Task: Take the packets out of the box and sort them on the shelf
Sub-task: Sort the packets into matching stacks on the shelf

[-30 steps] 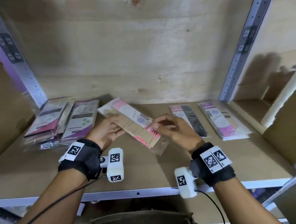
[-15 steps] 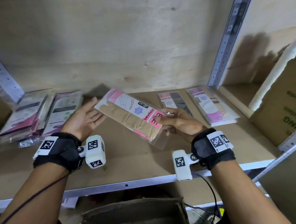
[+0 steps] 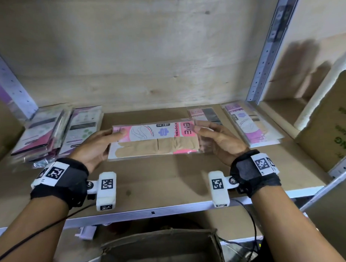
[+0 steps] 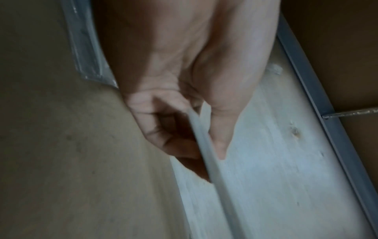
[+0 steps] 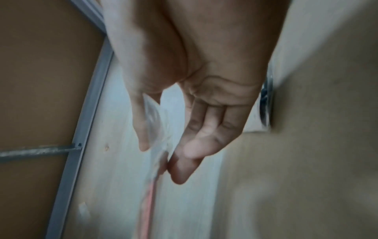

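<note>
A clear packet of beige stockings with a pink and white card [image 3: 154, 140] is held level, lengthwise left to right, above the middle of the wooden shelf [image 3: 170, 189]. My left hand [image 3: 102, 142] pinches its left end, thumb on top and fingers beneath. My right hand [image 3: 211, 136] pinches the clear right end the same way. In the left wrist view the packet [image 4: 204, 145] shows edge-on between thumb and fingers. The right wrist view shows the packet's plastic edge [image 5: 157, 137] between thumb and fingers. The open cardboard box [image 3: 162, 250] sits below the shelf.
Purple and white packets [image 3: 56, 133] are stacked at the shelf's left end. A black stocking packet [image 3: 209, 115] and a pink pile [image 3: 250, 126] lie at the right. A metal upright [image 3: 267, 49] stands at the back right, with a large carton [image 3: 329, 125] beyond it.
The packet has turned from slanted to level across the shelf. My left hand, open beside it half a second ago, now pinches its left end. The right hand keeps its hold.
</note>
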Demonstrator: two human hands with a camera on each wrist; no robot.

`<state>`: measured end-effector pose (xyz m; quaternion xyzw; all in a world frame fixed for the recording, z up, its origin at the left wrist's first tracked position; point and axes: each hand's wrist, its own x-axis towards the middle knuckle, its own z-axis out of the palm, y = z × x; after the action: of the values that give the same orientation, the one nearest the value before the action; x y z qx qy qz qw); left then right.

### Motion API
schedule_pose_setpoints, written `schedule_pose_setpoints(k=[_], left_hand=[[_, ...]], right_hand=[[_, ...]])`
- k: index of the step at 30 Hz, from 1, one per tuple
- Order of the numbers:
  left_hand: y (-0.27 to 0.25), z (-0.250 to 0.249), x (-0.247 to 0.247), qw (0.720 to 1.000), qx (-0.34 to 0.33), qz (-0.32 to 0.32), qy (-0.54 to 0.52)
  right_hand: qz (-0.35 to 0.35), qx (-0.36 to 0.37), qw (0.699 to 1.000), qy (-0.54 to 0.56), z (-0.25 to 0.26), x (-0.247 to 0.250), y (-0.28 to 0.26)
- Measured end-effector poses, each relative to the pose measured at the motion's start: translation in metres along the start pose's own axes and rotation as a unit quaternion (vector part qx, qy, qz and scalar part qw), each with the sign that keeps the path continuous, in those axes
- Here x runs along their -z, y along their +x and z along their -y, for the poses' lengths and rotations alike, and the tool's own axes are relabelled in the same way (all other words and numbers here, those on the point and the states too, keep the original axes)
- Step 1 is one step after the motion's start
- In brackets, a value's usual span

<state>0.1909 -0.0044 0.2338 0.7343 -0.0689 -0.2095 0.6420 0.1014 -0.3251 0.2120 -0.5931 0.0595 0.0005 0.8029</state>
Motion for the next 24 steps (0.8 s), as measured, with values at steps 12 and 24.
schedule_pose_setpoints(k=[12,24], left_hand=[[-0.02,0.005,-0.018,0.99,-0.031,-0.032,-0.134],[-0.018,0.017,-0.017,0.993,-0.063,-0.062,0.077]], right_hand=[[0.085,0.009,0.973,0.214,-0.014,-0.049,0.011],[0.004,0.03,0.999,0.023,-0.042,-0.086,0.025]])
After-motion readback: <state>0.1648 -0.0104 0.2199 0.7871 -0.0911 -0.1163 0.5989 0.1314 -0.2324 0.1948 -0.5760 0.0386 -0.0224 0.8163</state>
